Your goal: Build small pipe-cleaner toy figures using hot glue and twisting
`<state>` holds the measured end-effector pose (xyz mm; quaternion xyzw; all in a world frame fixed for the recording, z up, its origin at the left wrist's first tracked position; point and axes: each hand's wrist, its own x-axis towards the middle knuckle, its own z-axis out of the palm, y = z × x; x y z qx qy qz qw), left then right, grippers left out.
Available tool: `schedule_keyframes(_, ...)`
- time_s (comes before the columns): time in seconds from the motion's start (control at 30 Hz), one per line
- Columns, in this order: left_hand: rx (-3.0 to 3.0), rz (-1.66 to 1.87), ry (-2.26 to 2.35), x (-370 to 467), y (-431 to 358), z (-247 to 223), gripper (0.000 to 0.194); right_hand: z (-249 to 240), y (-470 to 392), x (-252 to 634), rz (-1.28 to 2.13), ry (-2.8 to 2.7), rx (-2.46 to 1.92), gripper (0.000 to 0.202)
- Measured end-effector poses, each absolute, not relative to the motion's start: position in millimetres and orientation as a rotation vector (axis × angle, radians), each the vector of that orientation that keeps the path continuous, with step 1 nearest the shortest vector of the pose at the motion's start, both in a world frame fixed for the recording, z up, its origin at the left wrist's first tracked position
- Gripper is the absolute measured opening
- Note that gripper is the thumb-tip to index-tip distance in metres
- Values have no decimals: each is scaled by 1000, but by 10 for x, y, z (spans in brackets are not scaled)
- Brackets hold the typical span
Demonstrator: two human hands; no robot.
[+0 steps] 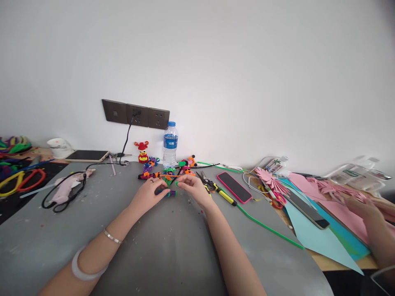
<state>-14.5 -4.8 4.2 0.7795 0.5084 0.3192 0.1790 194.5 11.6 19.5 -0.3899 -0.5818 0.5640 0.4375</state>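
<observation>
Just in from the middle of the grey table's (pixel 148 255) back edge, the left hand (pixel 153 193) is curving its fingers around a small purple-and-green piece (pixel 172 193), whether pinching it one cannot tell, while the right hand (pixel 191 188) is pinching a green bit (pixel 177 183) just beside it. Nearer that edge, a red figure (pixel 142 153) and a purple figure (pixel 150 165) are looking finished, whereas the piece between the hands is seemingly awaiting joining; how much is remaining is unclear.
</observation>
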Motion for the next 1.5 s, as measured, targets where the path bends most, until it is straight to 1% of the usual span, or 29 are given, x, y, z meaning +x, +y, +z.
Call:
schedule_keyframes(0.13, 2193, 1056, 1296, -115, -55, 73, 17, 227, 67, 1868, 1401, -1521, -903, 24)
schedule_keyframes(0.3, 2113, 1127, 1170, -48, -93, 136, 13, 217, 42, 1815, 1410, -1623, -876, 25)
schedule_keyframes(0.73, 1675, 1148, 1019, -16, -125, 176, 22, 368, -42, 1787, 1592, -1561, -838, 32)
schedule_keyframes(0.93, 1543, 1229, 1127, -36, -122, 214, 25, 329, -17, 1800, 1547, -1578, -896, 34)
schedule_keyframes(1.2, 1504, 1045, 1079, 1, -138, 202, 31, 340, -53, 1733, 1506, -1513, -863, 30)
schedule_keyframes(1.37, 1356, 1087, 1066, -10, -126, 169, 35, 292, -33, 1745, 1497, -1542, -893, 29)
schedule_keyframes(1.5, 1284, 1115, 1026, 4, -127, 166, 34, 271, -17, 1766, 1488, -1584, -877, 27)
